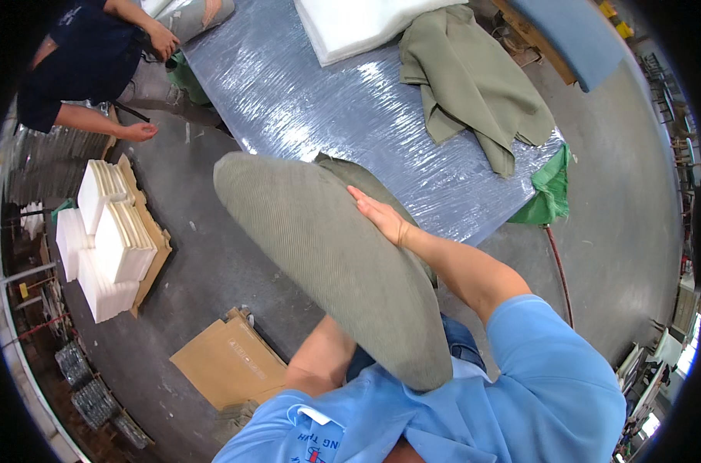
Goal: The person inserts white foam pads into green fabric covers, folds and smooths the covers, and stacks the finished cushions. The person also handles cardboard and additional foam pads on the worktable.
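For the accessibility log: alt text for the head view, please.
Seen from above, a person in a light blue shirt holds a large olive-green cushion against their body, right hand flat on top, left hand hidden beneath it. Ahead is a plastic-wrapped table with a loose green cover; another person stands at upper left.

The cushion (335, 262) under my right hand (380, 218) was matt olive cloth with a fine ribbed weave. The table (319, 100) wore glossy, wrinkled plastic film. At its far edge lay white foam (350, 27) and limp, matt green fabric (474, 85). On the smooth concrete floor (204, 255) lay brown cardboard (227, 359).
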Action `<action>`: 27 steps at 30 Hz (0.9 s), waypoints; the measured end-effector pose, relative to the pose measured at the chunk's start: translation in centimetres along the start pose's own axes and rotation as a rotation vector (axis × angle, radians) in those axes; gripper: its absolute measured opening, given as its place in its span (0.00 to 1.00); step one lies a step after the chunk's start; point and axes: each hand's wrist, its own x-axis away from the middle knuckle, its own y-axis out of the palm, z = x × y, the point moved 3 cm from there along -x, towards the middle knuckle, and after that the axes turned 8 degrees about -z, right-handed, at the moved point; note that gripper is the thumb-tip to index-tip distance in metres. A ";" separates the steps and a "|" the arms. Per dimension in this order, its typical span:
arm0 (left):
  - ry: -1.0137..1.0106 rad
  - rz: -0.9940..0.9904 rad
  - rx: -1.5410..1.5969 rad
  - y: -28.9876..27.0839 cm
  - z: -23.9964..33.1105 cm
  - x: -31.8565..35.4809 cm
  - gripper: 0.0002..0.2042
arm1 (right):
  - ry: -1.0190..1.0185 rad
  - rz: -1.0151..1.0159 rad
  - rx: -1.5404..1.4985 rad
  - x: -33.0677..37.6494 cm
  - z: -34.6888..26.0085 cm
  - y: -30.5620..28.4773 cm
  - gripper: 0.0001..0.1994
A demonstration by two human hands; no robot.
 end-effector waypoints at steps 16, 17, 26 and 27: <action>-0.110 -0.090 -0.010 4.4 -10.9 9.4 0.24 | -0.363 -0.033 -0.063 18.0 -8.2 2.9 0.43; -0.166 -0.081 -0.013 3.8 -11.1 9.6 0.24 | -0.358 -0.035 -0.045 17.4 -7.4 3.4 0.43; -0.287 -0.002 -0.008 -0.5 -10.8 8.7 0.24 | -0.156 0.080 -0.070 13.2 -0.9 3.3 0.38; -0.283 0.000 -0.005 -0.6 -10.8 8.4 0.24 | -0.155 0.087 -0.076 12.8 -0.3 3.2 0.36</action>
